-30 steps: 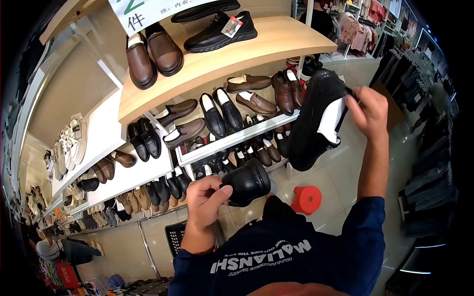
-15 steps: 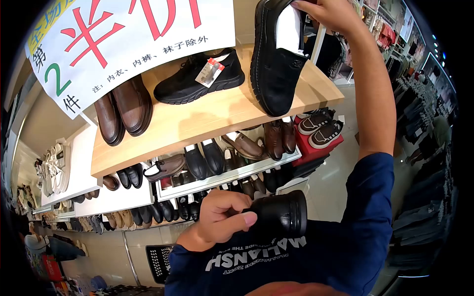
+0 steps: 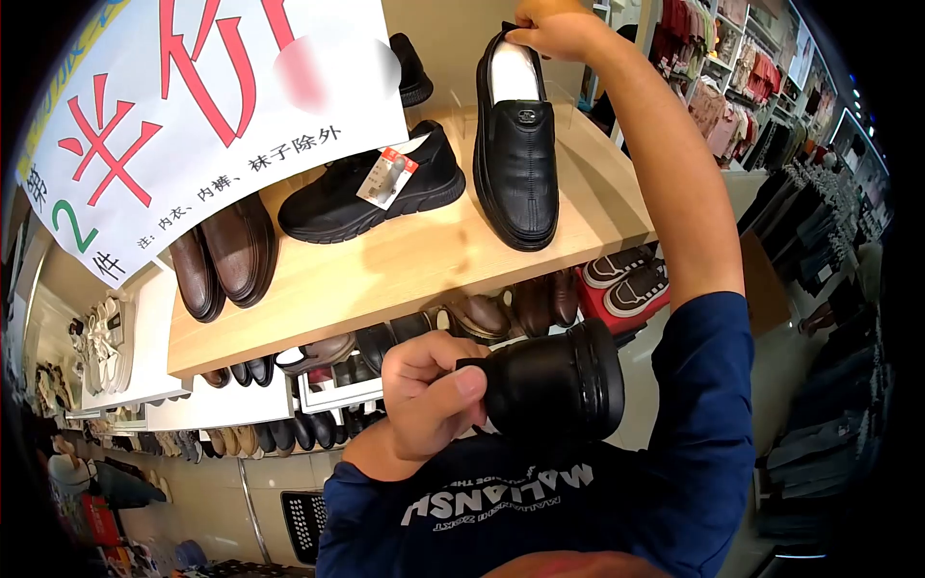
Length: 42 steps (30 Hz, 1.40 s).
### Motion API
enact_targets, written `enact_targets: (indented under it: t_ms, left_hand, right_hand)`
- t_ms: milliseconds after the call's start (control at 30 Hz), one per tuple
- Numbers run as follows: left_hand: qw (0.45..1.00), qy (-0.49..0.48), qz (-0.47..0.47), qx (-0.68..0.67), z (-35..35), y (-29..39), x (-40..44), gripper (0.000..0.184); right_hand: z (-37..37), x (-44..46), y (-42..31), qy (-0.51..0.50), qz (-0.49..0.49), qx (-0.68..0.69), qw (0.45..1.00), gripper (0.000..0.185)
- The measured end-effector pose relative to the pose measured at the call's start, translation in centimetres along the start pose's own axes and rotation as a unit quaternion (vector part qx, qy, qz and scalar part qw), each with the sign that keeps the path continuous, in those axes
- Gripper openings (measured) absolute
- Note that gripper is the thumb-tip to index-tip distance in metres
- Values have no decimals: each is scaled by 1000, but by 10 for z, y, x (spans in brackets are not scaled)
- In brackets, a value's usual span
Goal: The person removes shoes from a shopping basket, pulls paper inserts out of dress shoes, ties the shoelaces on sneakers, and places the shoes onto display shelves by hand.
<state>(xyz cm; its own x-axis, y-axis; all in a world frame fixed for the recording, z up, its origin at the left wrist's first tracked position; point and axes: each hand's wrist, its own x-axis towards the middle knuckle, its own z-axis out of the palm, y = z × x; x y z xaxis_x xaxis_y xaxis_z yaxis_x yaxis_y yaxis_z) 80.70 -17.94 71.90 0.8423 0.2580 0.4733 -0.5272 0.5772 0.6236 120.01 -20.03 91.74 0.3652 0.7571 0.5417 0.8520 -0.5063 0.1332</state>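
Note:
With fingers and thumb closed, my left hand (image 3: 434, 390) grips the edge of a black leather shoe (image 3: 554, 380) in front of my chest. That shoe lies sideways, its sole end pointing right. At the top, my right hand (image 3: 559, 27) pinches the heel rim of a black loafer (image 3: 517, 178) with a white lining. The loafer is upright over the wooden shelf (image 3: 385, 279), toe towards me; whether its sole touches the shelf I cannot tell. Left of it stands a black lace-up shoe (image 3: 385, 197) with a red and white price tag (image 3: 388, 178).
A large paper sign (image 3: 212, 116) covers the upper left. Brown leather shoes (image 3: 226, 255) stand partly behind it. Sneakers on a red box (image 3: 626, 279) and several rows of shoes sit below the shelf. Clothes racks (image 3: 819, 222) line the right.
The loafer has moved left and lower over the shelf, turning to face me, with my right hand still on its heel. The shoe in my left hand has risen and appears larger.

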Motion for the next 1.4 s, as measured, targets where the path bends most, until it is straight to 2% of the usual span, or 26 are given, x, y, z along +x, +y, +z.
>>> enact_targets:
  t_ms: [67, 233, 400, 500, 600, 700, 800, 867, 933, 1000, 1033, 1067, 1167, 1200, 1267, 1300, 1400]
  left_hand:
    - [1000, -1, 15, -5, 7, -5, 12, 14]
    - [995, 24, 93, 9, 37, -33, 42, 14]
    - [995, 59, 68, 43, 55, -63, 60, 15]
    - [993, 81, 78, 26, 61, -75, 70, 14]
    - [993, 77, 87, 36, 58, -82, 73, 13]
    - [992, 74, 92, 33, 56, -84, 77, 10]
    - [993, 57, 100, 34, 51, -81, 80, 8]
    - [994, 50, 93, 31, 49, -75, 83, 8]
    - [994, 33, 98, 26, 47, -70, 85, 8]
    - [994, 20, 108, 14, 50, -65, 87, 7]
    - [994, 1, 113, -3, 48, -65, 90, 7]
    - [993, 3, 116, -16, 48, -67, 90, 7]
    - [991, 3, 123, -50, 49, -73, 96, 6]
    - [992, 20, 106, -63, 53, -75, 95, 6]
    - [992, 54, 66, -89, 64, -78, 89, 5]
    - [992, 13, 52, -116, 63, -84, 86, 4]
    - [980, -116, 43, 159, 48, -76, 80, 24]
  right_hand:
    - [22, 5, 10, 6, 1, 58, 998, 29]
    - [41, 10, 7, -10, -37, 86, 996, 30]
    - [49, 15, 15, -2, -72, 128, 989, 30]
    - [57, 19, 11, -61, -75, 84, 992, 35]
    - [74, 17, 15, -32, -81, 95, 992, 36]
    - [69, 6, 16, -47, -34, 154, 986, 41]
    - [59, -30, 23, 47, -5, 253, 966, 45]
    - [40, -77, 31, 25, 11, 457, 889, 53]
    - [16, -150, 36, 8, 9, 633, 774, 54]
    - [21, -238, 28, 110, -59, 693, 710, 86]
    - [34, -286, 13, 172, 1, 730, 662, 107]
    - [58, -327, 10, 196, -60, 728, 654, 121]
    - [98, -396, -51, 240, -24, 614, 752, 134]
    - [114, -410, -62, 223, -29, 577, 785, 139]
    - [127, -415, -89, 250, 69, 532, 806, 135]
    - [140, -418, -92, 280, 91, 506, 811, 122]
    - [137, -429, -82, 242, 142, 565, 776, 116]
